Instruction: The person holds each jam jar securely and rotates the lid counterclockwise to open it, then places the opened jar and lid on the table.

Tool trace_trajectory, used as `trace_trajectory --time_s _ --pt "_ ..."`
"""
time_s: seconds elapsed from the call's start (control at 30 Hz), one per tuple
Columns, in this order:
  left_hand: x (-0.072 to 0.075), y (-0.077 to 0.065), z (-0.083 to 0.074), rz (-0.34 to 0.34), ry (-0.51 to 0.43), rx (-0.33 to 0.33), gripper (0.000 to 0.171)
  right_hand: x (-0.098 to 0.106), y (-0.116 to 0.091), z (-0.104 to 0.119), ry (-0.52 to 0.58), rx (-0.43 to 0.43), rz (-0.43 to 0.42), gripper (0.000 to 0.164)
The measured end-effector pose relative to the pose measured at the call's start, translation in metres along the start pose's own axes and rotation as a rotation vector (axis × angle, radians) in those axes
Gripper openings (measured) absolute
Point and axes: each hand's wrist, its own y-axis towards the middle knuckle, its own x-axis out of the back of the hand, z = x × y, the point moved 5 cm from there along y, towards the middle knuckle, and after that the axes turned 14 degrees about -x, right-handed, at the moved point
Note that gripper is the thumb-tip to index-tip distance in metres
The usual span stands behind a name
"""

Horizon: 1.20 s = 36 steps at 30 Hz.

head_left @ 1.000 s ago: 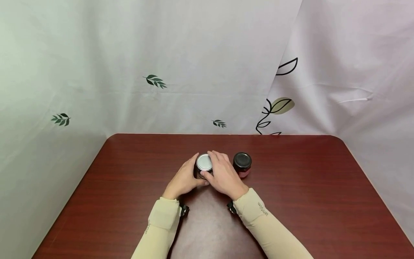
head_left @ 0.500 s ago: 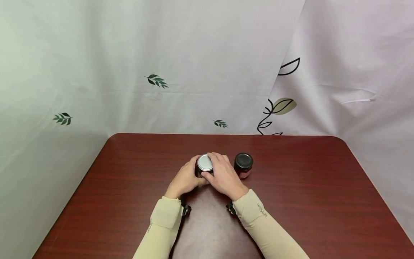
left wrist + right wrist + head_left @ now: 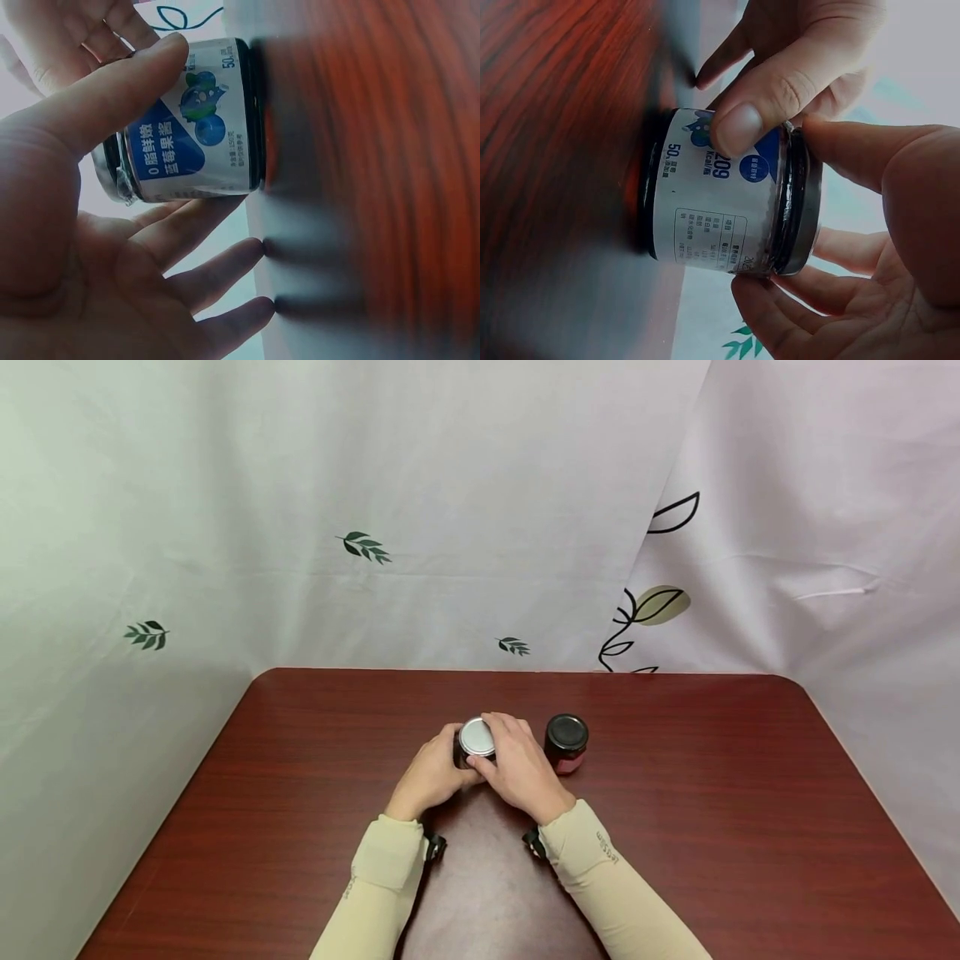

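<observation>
Both hands are on a blueberry jam jar (image 3: 477,737), which stands upright near the table's middle with a silver lid. Its blue and white label (image 3: 199,124) with a blueberry picture shows in the left wrist view. My left hand (image 3: 427,775) grips the jar's body from the left, its thumb across the label and its lower fingers spread near the tabletop. From the right, my right hand (image 3: 522,772) holds the lid (image 3: 804,206), thumb at the near side and fingers over the far side. Part of the lid is covered by the right fingers.
A second jar (image 3: 566,743) with a black lid and a reddish label stands just right of my right hand. The dark red wooden table (image 3: 697,810) has rounded far corners. A pale curtain (image 3: 450,485) with leaf prints hangs behind it.
The left fingertips have slid slightly nearer to me along the jar's side, and the left thumb is tucked further under the right hand. The right hand stays on the lid. The second jar is unmoved.
</observation>
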Motion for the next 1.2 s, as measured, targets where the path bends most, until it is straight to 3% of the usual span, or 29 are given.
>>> trace_trajectory --time_s 1.2 --pt "0.0082 -0.0013 -0.0041 -0.070 0.059 0.002 0.066 0.0013 -0.0009 0.0044 0.044 -0.018 -0.011 0.063"
